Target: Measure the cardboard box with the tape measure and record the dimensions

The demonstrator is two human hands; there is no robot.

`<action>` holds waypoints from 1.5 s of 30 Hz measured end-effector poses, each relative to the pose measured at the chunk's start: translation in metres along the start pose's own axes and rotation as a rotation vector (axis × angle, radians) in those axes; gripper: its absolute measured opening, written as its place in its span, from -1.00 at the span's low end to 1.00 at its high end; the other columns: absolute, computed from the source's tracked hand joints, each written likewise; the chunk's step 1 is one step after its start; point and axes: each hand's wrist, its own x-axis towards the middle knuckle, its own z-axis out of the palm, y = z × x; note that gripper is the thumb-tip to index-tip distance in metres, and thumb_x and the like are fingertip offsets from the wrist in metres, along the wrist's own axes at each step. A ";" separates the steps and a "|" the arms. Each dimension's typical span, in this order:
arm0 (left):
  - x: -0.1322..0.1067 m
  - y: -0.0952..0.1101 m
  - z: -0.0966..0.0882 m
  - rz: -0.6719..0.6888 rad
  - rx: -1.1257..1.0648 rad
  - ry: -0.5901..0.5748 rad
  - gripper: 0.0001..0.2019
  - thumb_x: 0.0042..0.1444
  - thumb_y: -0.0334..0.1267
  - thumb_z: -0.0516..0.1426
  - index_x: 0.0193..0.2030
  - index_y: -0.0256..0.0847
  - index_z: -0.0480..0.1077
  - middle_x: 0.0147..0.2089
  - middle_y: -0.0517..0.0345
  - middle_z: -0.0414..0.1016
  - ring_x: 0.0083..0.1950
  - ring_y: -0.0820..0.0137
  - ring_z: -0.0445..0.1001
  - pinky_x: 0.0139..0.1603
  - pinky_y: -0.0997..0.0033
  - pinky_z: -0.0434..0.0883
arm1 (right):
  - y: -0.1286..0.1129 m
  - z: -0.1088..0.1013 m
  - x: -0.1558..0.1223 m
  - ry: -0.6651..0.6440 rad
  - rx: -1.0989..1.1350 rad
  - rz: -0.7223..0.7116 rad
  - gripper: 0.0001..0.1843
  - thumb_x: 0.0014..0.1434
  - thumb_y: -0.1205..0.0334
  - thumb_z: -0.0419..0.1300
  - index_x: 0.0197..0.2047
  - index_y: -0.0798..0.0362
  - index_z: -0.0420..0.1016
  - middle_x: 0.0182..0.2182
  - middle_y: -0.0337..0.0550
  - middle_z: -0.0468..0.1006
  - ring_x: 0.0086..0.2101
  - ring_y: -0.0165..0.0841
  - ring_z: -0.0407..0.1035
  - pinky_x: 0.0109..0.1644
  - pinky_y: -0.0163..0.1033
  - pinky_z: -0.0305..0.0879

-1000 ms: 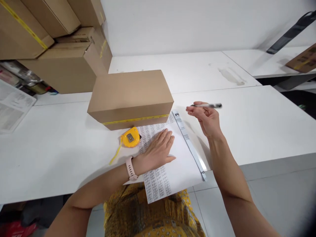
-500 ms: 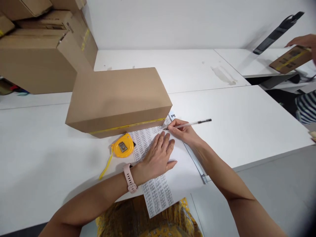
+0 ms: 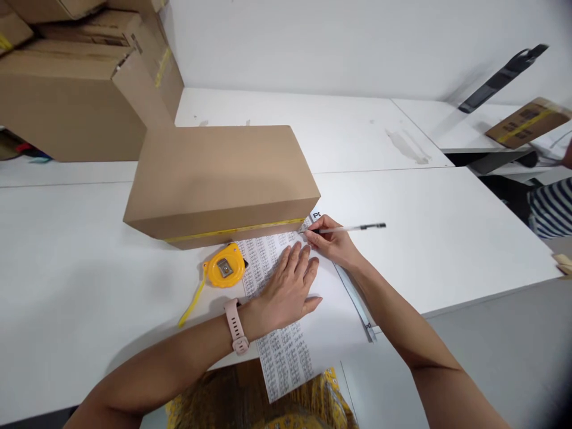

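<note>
White worktop (image 3: 429, 238) under carton (image 3: 223, 170); before carton, left hand (image 3: 288, 292) spread flat on sheet (image 3: 286, 357), right hand (image 3: 337, 245) pinching pen (image 3: 346, 229). I'd pin sheet firmly, stroke lightly.

The white paper (image 3: 328, 322) has lines of tiny dark writing. It lies flat, its bottom poking past the near edge of the table (image 3: 438, 238). The thin pen (image 3: 353, 228), clear with black ends, slants, tip near the paper's far edge.
</note>
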 end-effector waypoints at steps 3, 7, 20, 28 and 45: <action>0.000 0.000 0.000 0.001 0.014 0.006 -0.25 0.35 0.17 0.04 0.41 -0.48 0.21 0.46 -0.45 0.18 0.52 -0.22 0.05 0.50 -0.13 -0.02 | 0.001 0.005 0.004 0.101 -0.086 -0.042 -0.61 0.20 -0.10 0.31 -0.37 -0.02 0.28 -0.62 -0.40 0.24 -0.59 -0.48 0.07 -0.52 -0.29 -0.01; 0.000 0.000 -0.001 -0.005 0.025 -0.003 -0.25 0.35 0.18 0.03 0.41 -0.48 0.21 0.45 -0.45 0.18 0.52 -0.21 0.06 0.50 -0.12 -0.02 | -0.002 0.009 0.007 0.103 -0.184 -0.096 -0.64 0.22 -0.05 0.28 -0.40 -0.02 0.27 -0.61 -0.40 0.21 -0.57 -0.48 0.05 -0.51 -0.29 -0.03; -0.001 0.001 0.002 -0.010 0.021 0.009 -0.25 0.35 0.18 0.03 0.40 -0.48 0.21 0.46 -0.45 0.17 0.52 -0.19 0.05 0.50 -0.13 -0.05 | -0.001 0.011 0.006 0.127 -0.239 -0.142 -0.68 0.19 0.07 0.29 -0.44 -0.02 0.25 -0.57 -0.37 0.19 -0.53 -0.46 0.05 -0.45 -0.26 0.02; 0.000 0.001 0.001 -0.010 0.005 -0.005 -0.24 0.35 0.18 0.03 0.40 -0.49 0.22 0.47 -0.47 0.15 0.53 -0.21 0.04 0.51 -0.14 -0.07 | -0.001 0.011 0.007 0.105 -0.253 -0.132 -0.66 0.18 0.03 0.29 -0.44 -0.02 0.25 -0.57 -0.36 0.20 -0.53 -0.46 0.06 -0.44 -0.26 0.04; 0.000 0.000 0.002 -0.007 0.005 -0.001 -0.24 0.34 0.18 0.05 0.41 -0.49 0.20 0.47 -0.47 0.15 0.53 -0.21 0.03 0.51 -0.13 -0.08 | -0.004 0.012 0.008 0.112 -0.233 -0.160 -0.66 0.16 0.07 0.29 -0.47 -0.02 0.22 -0.59 -0.38 0.16 -0.54 -0.47 0.02 -0.46 -0.26 0.00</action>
